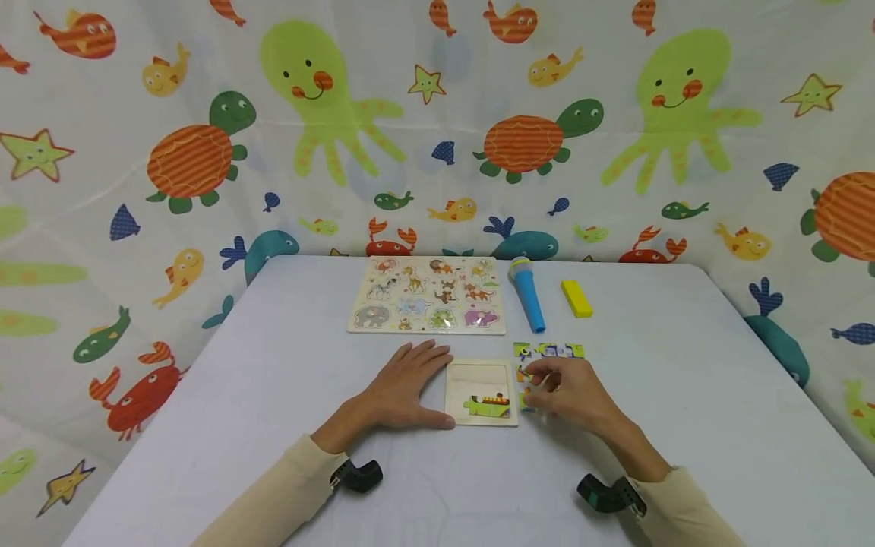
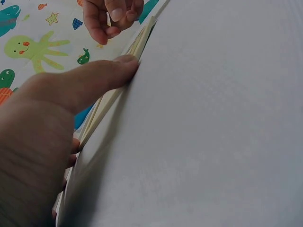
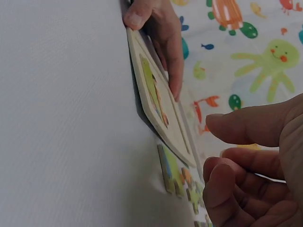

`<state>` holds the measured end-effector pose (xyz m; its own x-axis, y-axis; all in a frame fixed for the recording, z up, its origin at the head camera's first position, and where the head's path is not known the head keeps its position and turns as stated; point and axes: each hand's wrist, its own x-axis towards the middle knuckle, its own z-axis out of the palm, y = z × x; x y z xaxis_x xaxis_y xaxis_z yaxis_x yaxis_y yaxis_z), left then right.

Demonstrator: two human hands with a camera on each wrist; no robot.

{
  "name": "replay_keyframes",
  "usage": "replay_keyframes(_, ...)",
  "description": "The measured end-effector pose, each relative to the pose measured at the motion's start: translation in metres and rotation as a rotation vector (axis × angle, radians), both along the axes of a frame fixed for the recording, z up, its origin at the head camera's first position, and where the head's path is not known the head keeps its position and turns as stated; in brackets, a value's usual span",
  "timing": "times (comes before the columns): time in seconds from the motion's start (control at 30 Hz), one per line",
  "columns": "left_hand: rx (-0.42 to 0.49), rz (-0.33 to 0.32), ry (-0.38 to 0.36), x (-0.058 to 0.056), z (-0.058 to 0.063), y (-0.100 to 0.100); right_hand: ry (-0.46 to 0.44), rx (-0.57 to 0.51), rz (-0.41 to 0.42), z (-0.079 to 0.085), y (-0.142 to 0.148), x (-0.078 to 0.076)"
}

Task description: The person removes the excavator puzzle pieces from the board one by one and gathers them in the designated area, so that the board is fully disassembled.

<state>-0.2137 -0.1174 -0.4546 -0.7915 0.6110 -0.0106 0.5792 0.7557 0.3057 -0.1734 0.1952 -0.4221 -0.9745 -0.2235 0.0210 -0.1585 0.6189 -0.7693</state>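
Note:
A small square wooden puzzle tray (image 1: 478,374) lies on the table, with joined green and red puzzle pieces (image 1: 488,406) in its lower right part. My left hand (image 1: 408,386) rests at the tray's left side, fingers spread; in the left wrist view its thumb (image 2: 106,78) touches the tray's edge. Just right of the tray, my right hand (image 1: 570,391) hovers over loose puzzle pieces (image 1: 522,350). In the right wrist view the thumb of that right hand (image 3: 258,165) stands apart from its loosely bent fingers, with nothing visible between them. The hand hides some pieces in the head view.
Behind the tray lies a wooden animal puzzle board (image 1: 427,296). To its right are a blue toy microphone (image 1: 529,296) and a yellow block (image 1: 577,298). A curtain with sea animals (image 1: 437,152) hangs behind the white table (image 1: 273,342).

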Motion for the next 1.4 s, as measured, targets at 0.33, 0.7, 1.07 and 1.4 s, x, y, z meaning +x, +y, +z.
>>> replay_keyframes(0.33,0.012,-0.002,0.010,-0.001,0.000,-0.001,0.041,0.017,0.082,0.007,-0.020,-0.003)
replay_keyframes(0.7,0.006,-0.007,0.014,-0.002,-0.001,-0.001,0.009,0.042,0.173,0.003,-0.047,-0.006)
replay_keyframes(1.07,0.023,-0.014,0.010,-0.001,-0.001,-0.001,-0.077,0.098,0.182,0.000,-0.063,-0.007)
replay_keyframes(1.4,0.040,-0.015,0.015,-0.002,-0.002,-0.002,-0.076,0.166,0.212,0.002,-0.063,-0.007)
